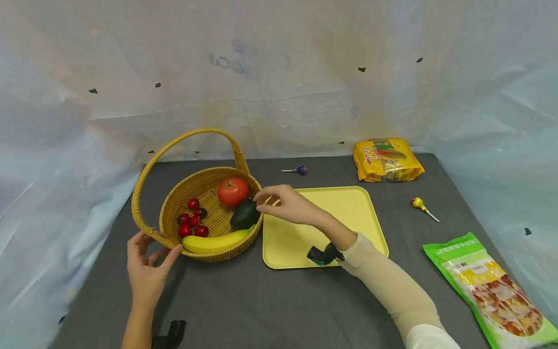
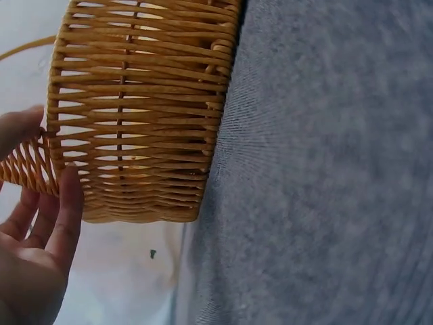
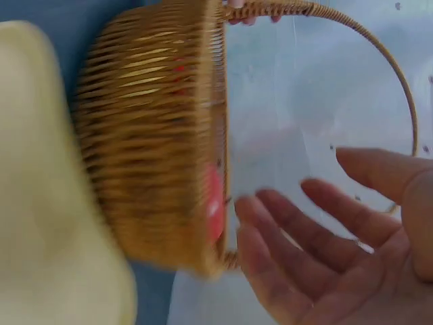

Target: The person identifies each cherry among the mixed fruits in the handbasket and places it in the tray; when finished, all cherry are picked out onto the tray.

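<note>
A woven wicker basket (image 1: 218, 218) with a tall hoop handle (image 1: 137, 194) stands on the left of the table. My left hand (image 1: 146, 271) grips the near-left foot of the handle at the rim, thumb and fingers on either side. Inside lie several dark red cherries (image 1: 193, 220), a round red fruit like an apple (image 1: 233, 192), a dark green avocado (image 1: 245, 215) and a yellow banana (image 1: 218, 242). Over the basket's right rim hovers my right hand (image 1: 289, 206), close to the avocado. In the right wrist view this hand (image 3: 345, 264) is empty, its fingers loosely bent.
Right of the basket, under my right forearm, lies a yellow tray (image 1: 348, 208). A purple lollipop (image 1: 301, 170) is behind it. Farther right are a yellow candy bag (image 1: 388, 160), a yellow lollipop (image 1: 418, 203) and a green-and-white food packet (image 1: 488, 286). Plastic sheeting (image 1: 283, 97) hangs behind the table.
</note>
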`<state>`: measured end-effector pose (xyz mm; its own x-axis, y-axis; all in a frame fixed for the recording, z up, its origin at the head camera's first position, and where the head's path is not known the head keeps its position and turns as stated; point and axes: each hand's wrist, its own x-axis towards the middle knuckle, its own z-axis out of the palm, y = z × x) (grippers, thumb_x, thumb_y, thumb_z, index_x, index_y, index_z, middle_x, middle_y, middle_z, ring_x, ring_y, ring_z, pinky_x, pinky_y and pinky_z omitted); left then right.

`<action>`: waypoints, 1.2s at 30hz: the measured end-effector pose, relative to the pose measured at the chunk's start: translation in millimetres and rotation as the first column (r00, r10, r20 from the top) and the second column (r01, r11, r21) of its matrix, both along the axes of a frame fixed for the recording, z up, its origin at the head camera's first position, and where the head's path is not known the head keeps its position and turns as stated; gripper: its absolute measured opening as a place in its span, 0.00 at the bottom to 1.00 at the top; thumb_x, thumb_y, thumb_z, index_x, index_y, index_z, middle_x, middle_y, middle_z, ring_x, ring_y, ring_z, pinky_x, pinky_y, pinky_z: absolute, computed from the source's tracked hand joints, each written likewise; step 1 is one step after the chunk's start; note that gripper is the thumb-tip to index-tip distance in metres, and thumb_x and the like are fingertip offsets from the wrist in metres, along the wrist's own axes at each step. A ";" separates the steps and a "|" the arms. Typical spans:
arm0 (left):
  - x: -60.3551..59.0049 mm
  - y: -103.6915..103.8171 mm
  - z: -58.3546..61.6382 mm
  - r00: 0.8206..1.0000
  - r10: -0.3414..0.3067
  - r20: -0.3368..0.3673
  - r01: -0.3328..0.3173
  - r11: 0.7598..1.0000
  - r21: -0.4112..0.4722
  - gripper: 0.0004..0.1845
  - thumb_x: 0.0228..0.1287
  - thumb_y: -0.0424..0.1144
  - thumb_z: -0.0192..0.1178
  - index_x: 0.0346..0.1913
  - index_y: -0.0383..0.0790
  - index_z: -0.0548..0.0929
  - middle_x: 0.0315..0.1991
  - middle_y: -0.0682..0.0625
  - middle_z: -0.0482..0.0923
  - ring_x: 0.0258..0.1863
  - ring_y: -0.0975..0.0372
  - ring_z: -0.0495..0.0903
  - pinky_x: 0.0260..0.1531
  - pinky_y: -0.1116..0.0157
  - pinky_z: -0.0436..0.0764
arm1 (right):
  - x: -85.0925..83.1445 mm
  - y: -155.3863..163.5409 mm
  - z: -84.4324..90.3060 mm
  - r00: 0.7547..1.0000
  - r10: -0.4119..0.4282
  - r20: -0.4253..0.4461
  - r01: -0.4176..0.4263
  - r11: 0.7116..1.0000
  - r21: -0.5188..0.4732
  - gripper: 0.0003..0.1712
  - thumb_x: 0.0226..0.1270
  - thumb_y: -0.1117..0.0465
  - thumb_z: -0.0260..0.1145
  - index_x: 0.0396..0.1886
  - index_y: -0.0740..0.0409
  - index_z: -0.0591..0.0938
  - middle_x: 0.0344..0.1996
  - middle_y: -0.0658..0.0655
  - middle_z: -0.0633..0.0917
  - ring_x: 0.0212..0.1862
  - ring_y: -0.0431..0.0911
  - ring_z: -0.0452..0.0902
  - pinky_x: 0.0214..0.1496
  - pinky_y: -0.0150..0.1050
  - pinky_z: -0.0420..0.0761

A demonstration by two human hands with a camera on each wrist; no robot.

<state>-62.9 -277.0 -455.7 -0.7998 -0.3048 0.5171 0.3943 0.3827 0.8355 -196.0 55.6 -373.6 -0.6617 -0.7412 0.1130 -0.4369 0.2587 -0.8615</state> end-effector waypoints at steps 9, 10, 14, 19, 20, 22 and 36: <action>4.8 7.4 5.7 0.989 -0.097 -0.112 0.099 0.995 0.014 0.37 0.45 0.06 0.62 0.63 0.16 0.64 0.51 0.29 0.70 0.55 0.54 0.72 0.44 0.75 0.81 | -43.8 -109.7 24.4 0.918 0.327 0.224 -0.363 0.920 0.146 0.21 0.75 0.64 0.60 0.64 0.65 0.77 0.51 0.60 0.84 0.44 0.45 0.83 0.48 0.38 0.85; 6.1 8.7 7.0 0.990 -0.093 -0.109 0.094 0.995 0.011 0.37 0.45 0.05 0.62 0.63 0.16 0.64 0.51 0.29 0.70 0.55 0.54 0.72 0.44 0.75 0.81 | -45.8 -119.2 23.4 0.903 0.350 0.251 -0.399 0.899 0.181 0.22 0.75 0.64 0.61 0.65 0.65 0.76 0.51 0.61 0.84 0.44 0.46 0.82 0.49 0.38 0.85; 5.2 5.0 -0.2 0.993 -0.060 -0.098 0.060 0.998 -0.004 0.37 0.45 0.06 0.62 0.62 0.15 0.63 0.51 0.32 0.71 0.54 0.56 0.73 0.44 0.76 0.81 | -50.4 -145.9 15.0 0.838 0.382 0.389 -0.502 0.820 0.277 0.25 0.74 0.65 0.61 0.68 0.65 0.73 0.58 0.62 0.81 0.52 0.51 0.81 0.58 0.43 0.82; -2.4 -4.0 -16.2 0.986 -0.091 -0.140 0.099 0.994 0.050 0.37 0.45 0.06 0.62 0.63 0.15 0.63 0.52 0.34 0.72 0.55 0.55 0.72 0.45 0.75 0.81 | -52.6 -156.7 2.1 0.800 0.355 0.484 -0.530 0.796 0.293 0.27 0.73 0.67 0.62 0.69 0.66 0.72 0.65 0.62 0.76 0.54 0.48 0.80 0.61 0.44 0.80; -2.9 -3.9 -16.4 0.984 -0.098 -0.146 0.107 0.993 0.056 0.37 0.45 0.06 0.61 0.63 0.14 0.63 0.53 0.34 0.72 0.55 0.55 0.72 0.45 0.75 0.81 | -52.5 -157.7 -0.4 0.798 0.350 0.491 -0.529 0.796 0.293 0.27 0.72 0.68 0.62 0.69 0.66 0.72 0.65 0.62 0.76 0.52 0.46 0.80 0.61 0.44 0.80; -3.6 -3.6 -16.1 0.983 -0.103 -0.151 0.112 0.992 0.056 0.37 0.45 0.05 0.61 0.62 0.14 0.62 0.53 0.35 0.72 0.55 0.55 0.72 0.45 0.75 0.81 | -52.7 -159.7 -5.6 0.794 0.342 0.503 -0.528 0.798 0.291 0.27 0.72 0.68 0.63 0.69 0.65 0.72 0.67 0.60 0.75 0.52 0.42 0.79 0.61 0.44 0.80; -3.7 -3.5 -16.6 0.988 -0.082 -0.129 0.088 0.995 0.038 0.38 0.43 0.05 0.62 0.63 0.15 0.63 0.53 0.34 0.71 0.56 0.55 0.72 0.46 0.76 0.80 | -52.6 -170.2 -16.8 0.783 0.351 0.514 -0.547 0.782 0.299 0.30 0.71 0.65 0.65 0.71 0.61 0.72 0.68 0.56 0.73 0.58 0.41 0.75 0.60 0.44 0.81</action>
<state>-66.6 -280.5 -472.3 -0.7527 -0.2628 0.6036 0.5276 0.3076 0.7918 -248.7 -114.6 -390.4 -0.1465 -0.8701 -0.4705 -0.2274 0.4925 -0.8401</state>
